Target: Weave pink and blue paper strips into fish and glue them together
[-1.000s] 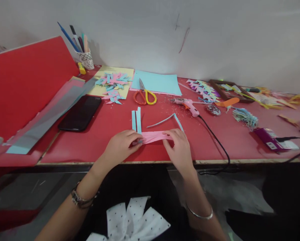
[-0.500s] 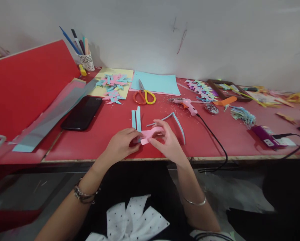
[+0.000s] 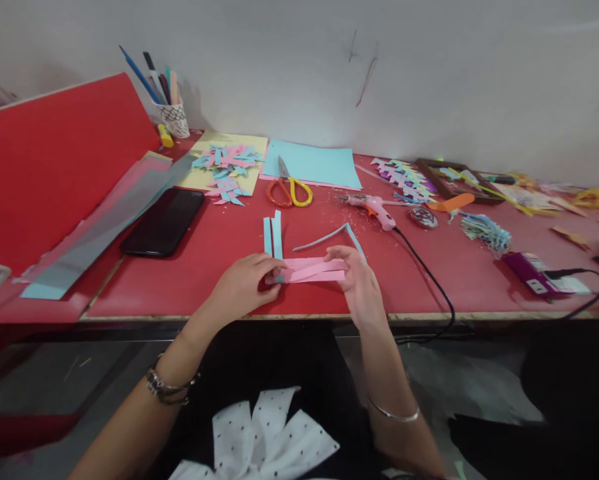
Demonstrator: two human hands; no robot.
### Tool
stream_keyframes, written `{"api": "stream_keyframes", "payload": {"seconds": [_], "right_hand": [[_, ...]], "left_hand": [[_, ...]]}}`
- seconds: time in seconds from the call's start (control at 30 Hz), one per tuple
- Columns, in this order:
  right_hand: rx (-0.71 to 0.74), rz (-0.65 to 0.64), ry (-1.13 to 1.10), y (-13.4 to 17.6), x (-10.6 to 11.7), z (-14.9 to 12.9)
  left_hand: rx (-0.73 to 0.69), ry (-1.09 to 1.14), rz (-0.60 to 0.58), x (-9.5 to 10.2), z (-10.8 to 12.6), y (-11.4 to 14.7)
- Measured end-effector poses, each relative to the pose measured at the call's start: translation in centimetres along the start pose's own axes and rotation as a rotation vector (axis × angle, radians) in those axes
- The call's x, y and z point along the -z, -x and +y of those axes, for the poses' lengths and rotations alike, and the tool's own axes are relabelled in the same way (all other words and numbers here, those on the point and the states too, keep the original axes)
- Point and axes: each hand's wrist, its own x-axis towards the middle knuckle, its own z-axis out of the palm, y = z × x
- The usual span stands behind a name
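Pens (image 3: 139,72) in cup (image 3: 174,123), scraps (image 3: 467,176) in tray (image 3: 429,165)
My left fingers (image 3: 265,264) pinch pink strips (image 3: 312,268); right fingers (image 3: 341,253) touch them, grip unclear.

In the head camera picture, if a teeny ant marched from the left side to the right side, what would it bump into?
Red board → black phone → left hand → pink paper strips → right hand → small round disc → fringed bundle → purple socket box.
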Motion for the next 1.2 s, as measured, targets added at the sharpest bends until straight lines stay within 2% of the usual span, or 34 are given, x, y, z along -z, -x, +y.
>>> {"api": "stream_keyframes", "payload": {"seconds": [0.07, 0.13, 0.27, 0.37, 0.47, 0.6, 0.67, 0.73, 0.83, 0.9, 1.07, 1.2], "right_hand": [[-0.019, 0.027, -0.155, -0.2, 0.0, 0.0], [-0.013, 0.072, -0.148, -0.4, -0.1, 0.0], [0.084, 0.097, 0.371, 0.0, -0.2, 0.0], [0.12, 0.018, 0.622, 0.5, 0.0, -0.1], [0.092, -0.052, 0.552, 0.6, 0.0, -0.1], [0.034, -0.018, 0.197, 0.0, -0.3, 0.4], [0.022, -0.016, 0.116, -0.2, -0.5, 0.5], [0.03, -0.024, 0.22, -0.2, -0.6, 0.4], [0.028, -0.042, 0.523, 0.1, -0.7, -0.1], [0.024, -0.072, 0.611, 0.3, -0.8, -0.3], [0.112, -0.09, 0.514, -0.1, -1.2, -0.4], [0.151, -0.098, 0.348, -0.7, -2.1, -0.5]], "left_hand": [[0.006, -0.018, 0.013, 0.0, 0.0, 0.1], [0.018, -0.027, 0.026, -0.1, 0.1, 0.2], [0.032, -0.028, 0.022, -0.1, 0.3, 0.3], [0.019, -0.027, 0.02, 0.1, 0.4, 0.2], [0.01, -0.035, 0.007, 0.2, 0.5, 0.2], [0.021, -0.063, 0.014, 0.1, 0.4, 0.2], [0.019, -0.077, 0.029, 0.0, 0.4, 0.2], [0.004, -0.082, 0.048, -0.1, 0.3, 0.3], [-0.016, -0.065, 0.061, -0.1, 0.2, 0.3], [-0.018, -0.051, 0.055, -0.2, 0.2, 0.3], [0.008, -0.039, 0.056, -0.2, 0.2, 0.3], [0.042, -0.1, 0.034, 0.1, 0.6, 0.2]]}}
